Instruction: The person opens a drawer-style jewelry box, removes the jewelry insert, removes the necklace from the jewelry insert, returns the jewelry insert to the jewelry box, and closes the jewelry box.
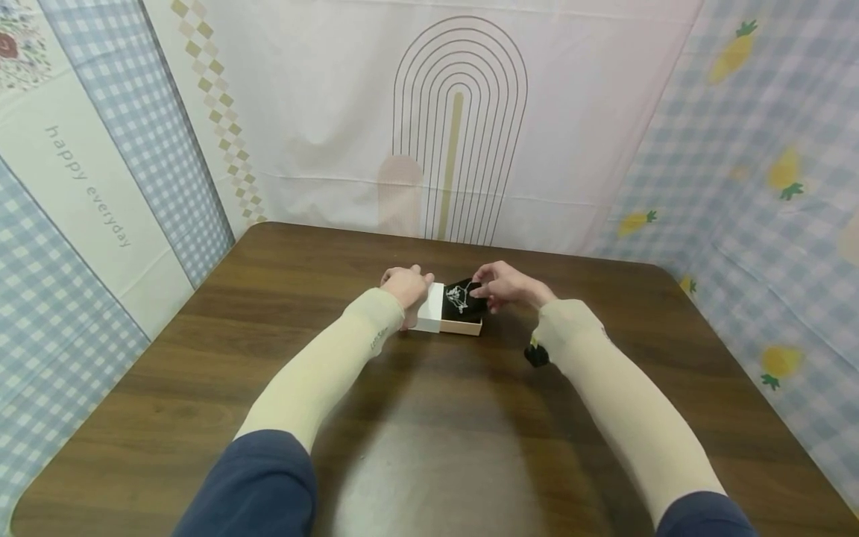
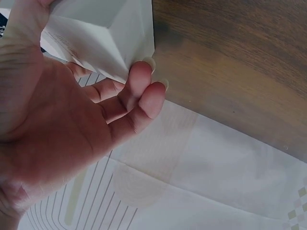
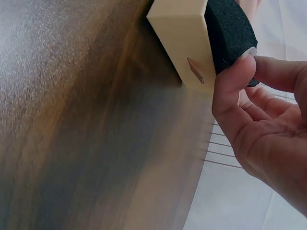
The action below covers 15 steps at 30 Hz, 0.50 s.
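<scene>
A small drawer-style box lies toward the back of the table, its light tan tray showing to the right of a white outer sleeve. My left hand holds the sleeve's left end, with curled fingers at its corner in the left wrist view. In the tray sits a black foam insert bearing a thin silvery chain. My right hand pinches the insert's right edge between thumb and fingers. That edge stands above the tray's rim in the right wrist view, where a slit shows in the tray's end wall.
The brown wood-grain table extends around the box. Behind it hangs a white cloth with arch lines, and checked cloths flank both sides. A small black object with a bit of yellow shows beside my right cuff.
</scene>
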Motion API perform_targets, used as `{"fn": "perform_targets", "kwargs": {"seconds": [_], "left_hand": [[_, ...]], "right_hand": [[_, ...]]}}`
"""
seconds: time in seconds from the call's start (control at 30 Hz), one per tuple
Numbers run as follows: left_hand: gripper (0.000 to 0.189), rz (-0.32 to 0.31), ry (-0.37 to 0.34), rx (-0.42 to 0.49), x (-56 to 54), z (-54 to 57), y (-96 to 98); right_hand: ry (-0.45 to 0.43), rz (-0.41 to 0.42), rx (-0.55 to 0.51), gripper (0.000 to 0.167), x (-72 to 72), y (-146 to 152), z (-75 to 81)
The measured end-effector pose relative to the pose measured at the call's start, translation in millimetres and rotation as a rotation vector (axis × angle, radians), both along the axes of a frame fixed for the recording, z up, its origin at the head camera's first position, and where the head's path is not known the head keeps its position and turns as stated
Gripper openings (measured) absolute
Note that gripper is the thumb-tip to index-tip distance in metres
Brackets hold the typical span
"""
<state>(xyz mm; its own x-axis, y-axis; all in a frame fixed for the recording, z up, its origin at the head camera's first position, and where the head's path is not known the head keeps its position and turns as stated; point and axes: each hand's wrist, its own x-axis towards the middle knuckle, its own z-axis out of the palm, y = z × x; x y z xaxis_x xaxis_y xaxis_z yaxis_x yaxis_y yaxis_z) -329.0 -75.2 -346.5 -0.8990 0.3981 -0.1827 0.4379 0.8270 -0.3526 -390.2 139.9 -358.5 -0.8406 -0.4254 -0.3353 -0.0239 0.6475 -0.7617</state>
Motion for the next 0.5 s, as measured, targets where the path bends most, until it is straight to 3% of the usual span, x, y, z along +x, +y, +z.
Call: {"fn": "perform_targets", "kwargs": {"seconds": [0.27,0.5], "left_hand": [[0.06,-0.021,0.02,0.043,1.9,0.0,-2.6],[0.059,-0.02,0.013,0.026,4.0,1.1,-1.0]], "right_hand": [[0.025,0.005,-0.019,0.036,-3.8,11,4.0],[0.031,-0.044,-0.055,0.038,-3.6,26,5.0]]}}
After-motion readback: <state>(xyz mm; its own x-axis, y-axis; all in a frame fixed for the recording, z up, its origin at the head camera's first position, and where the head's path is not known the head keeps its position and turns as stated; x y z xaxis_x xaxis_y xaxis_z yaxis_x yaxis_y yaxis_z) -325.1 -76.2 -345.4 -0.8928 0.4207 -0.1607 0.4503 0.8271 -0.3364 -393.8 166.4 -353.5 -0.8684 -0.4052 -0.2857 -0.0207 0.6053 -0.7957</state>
